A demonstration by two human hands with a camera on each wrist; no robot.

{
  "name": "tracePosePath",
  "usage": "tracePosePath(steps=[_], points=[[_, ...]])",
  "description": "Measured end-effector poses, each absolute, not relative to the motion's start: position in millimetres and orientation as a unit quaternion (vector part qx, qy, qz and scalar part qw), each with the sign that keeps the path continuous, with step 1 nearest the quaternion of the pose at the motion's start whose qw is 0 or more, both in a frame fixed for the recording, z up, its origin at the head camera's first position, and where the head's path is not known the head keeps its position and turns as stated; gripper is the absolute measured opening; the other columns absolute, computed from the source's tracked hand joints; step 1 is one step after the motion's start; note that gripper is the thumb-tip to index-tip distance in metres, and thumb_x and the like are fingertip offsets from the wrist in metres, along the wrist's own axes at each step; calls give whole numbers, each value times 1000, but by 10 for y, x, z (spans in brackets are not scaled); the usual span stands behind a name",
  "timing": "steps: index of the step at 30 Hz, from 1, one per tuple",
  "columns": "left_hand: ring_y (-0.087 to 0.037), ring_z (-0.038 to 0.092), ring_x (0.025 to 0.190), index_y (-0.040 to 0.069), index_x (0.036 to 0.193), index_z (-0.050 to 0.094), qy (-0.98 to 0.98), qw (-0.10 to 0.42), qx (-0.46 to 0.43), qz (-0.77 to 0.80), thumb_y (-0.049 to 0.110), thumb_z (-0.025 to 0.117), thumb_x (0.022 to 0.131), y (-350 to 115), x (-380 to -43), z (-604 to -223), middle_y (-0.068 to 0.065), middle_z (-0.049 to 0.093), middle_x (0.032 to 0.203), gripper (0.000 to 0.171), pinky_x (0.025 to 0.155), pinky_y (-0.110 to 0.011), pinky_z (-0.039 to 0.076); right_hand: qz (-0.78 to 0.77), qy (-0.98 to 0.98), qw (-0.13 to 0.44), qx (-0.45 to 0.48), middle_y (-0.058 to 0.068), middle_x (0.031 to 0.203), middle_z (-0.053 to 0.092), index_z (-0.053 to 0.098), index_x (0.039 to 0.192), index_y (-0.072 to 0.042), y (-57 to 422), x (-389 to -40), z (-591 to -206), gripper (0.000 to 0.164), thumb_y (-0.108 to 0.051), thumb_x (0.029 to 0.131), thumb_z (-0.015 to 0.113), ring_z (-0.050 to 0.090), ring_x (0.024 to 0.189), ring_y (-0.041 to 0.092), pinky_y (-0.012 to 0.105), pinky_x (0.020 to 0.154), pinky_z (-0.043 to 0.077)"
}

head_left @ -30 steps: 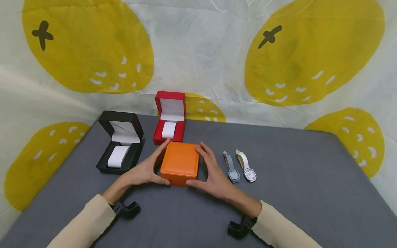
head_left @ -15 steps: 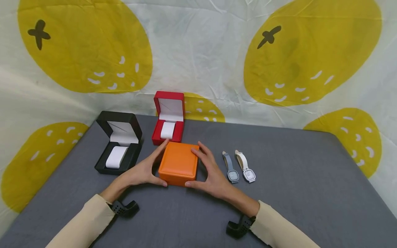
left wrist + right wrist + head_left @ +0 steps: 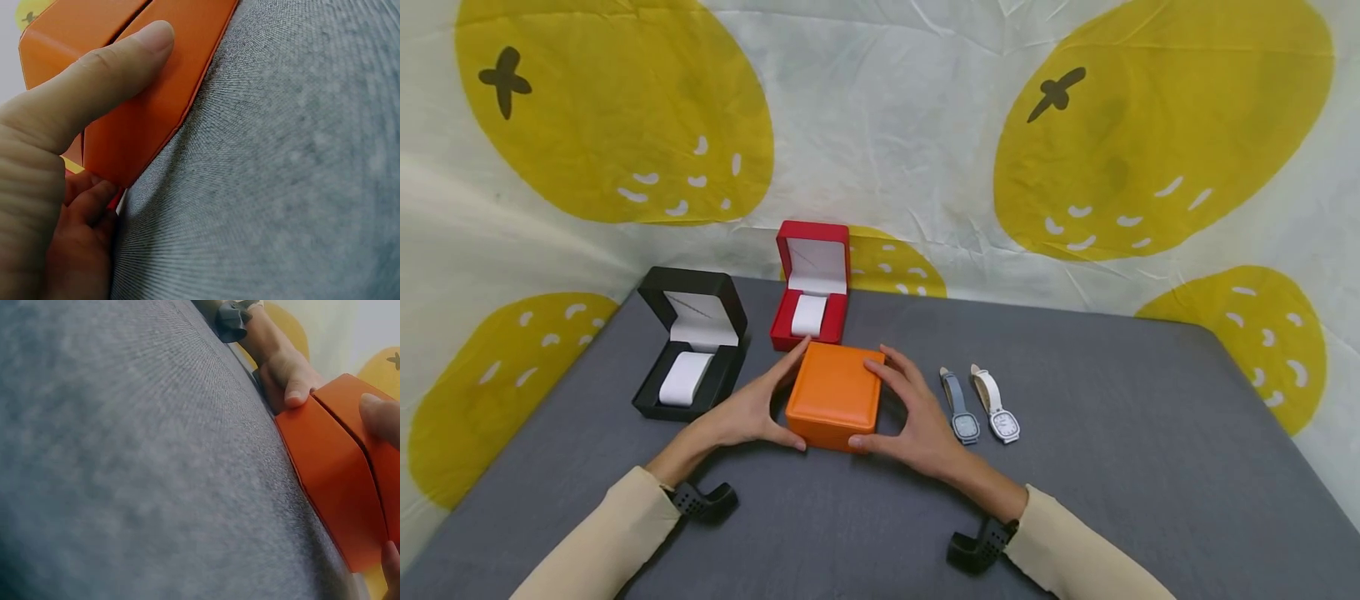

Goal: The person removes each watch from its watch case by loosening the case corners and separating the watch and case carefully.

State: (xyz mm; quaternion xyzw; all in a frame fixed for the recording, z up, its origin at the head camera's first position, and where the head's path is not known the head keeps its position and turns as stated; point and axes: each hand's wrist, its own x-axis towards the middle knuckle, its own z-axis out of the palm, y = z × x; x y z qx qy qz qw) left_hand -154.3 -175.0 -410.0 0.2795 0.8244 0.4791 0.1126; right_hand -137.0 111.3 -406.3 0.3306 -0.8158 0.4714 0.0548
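A closed orange watch box (image 3: 835, 387) sits on the grey tabletop between both hands. My left hand (image 3: 752, 412) holds its left side, thumb at the front corner and fingers reaching round toward the back. The left wrist view shows that thumb (image 3: 119, 69) pressed on the base below the lid seam. From the other side my right hand (image 3: 917, 417) grips the box, its fingers at the lid's right edge. In the right wrist view, the right thumb (image 3: 381, 415) lies on the lid, above the dark seam line.
Behind the orange box stands an open red watch box (image 3: 811, 287) with a white cushion. An open black watch box (image 3: 726, 367) is at the left, close to the left forearm. Right of the hands lie a blue-strapped watch (image 3: 962, 417) and a white-strapped watch (image 3: 996, 404).
Both hands keep their places on the orange box, and its lid stays closed. The right fingers have shifted slightly at the lid's edge; the head view sways a little.
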Motion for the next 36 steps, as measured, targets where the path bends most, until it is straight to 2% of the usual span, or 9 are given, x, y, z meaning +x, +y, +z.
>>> tracePosePath(steps=[5,10,17,20,24,27,31,36], points=[[-16,33,135,28,154,-1,834,97,290,459,33,92,61,-1756,-1535,-4090,3,22,155,131,110,-49,26,465,-821,60,325,-4,154,23,43,144,-26,1117,-1383,-4043,86,-39,71,84,29,137,20,53,105,31],[-18,35,134,26,155,-1,834,89,298,456,37,91,61,-1759,-1533,-4102,3,22,155,131,109,-51,26,467,-825,56,313,-1,152,27,45,143,-27,1124,-1393,-4015,83,-41,71,83,34,134,20,53,105,31],[-17,30,136,26,155,-2,839,91,296,448,41,90,61,-1764,-1537,-4107,6,18,157,132,111,-51,22,489,-817,57,300,6,148,35,49,141,-27,1118,-1417,-3964,75,-38,74,80,53,117,20,50,99,38],[-21,28,137,25,154,-3,843,98,291,442,34,90,64,-1722,-1464,-3951,0,13,158,130,111,-53,19,491,-820,60,289,6,146,39,50,140,-26,1107,-1428,-3931,71,-40,76,77,56,113,20,51,98,39],[-27,25,138,16,154,-3,844,105,288,439,19,89,66,-1652,-1355,-3734,-10,10,158,127,111,-55,17,515,-809,57,279,10,142,43,52,138,-21,1091,-1439,-3869,66,-41,79,74,58,111,23,49,96,44],[-28,25,138,11,154,-2,841,97,297,441,18,89,66,-1652,-1362,-3754,-10,9,158,127,111,-55,17,546,-791,47,274,9,138,48,53,137,-16,1077,-1459,-3820,61,-37,83,72,57,113,23,46,93,47],[-25,26,138,15,154,-2,837,83,305,446,23,91,63,-1696,-1444,-3920,-4,9,159,131,111,-54,17,572,-780,16,254,8,133,53,53,137,-13,1066,-1488,-3748,57,-32,86,70,58,112,24,42,93,48],[-17,26,138,28,154,-1,834,86,298,457,32,92,61,-1744,-1515,-4070,6,12,158,132,113,-44,20,578,-789,-25,209,6,131,56,56,134,-19,1061,-1548,-3657,50,-35,89,66,60,111,25,42,92,49]])
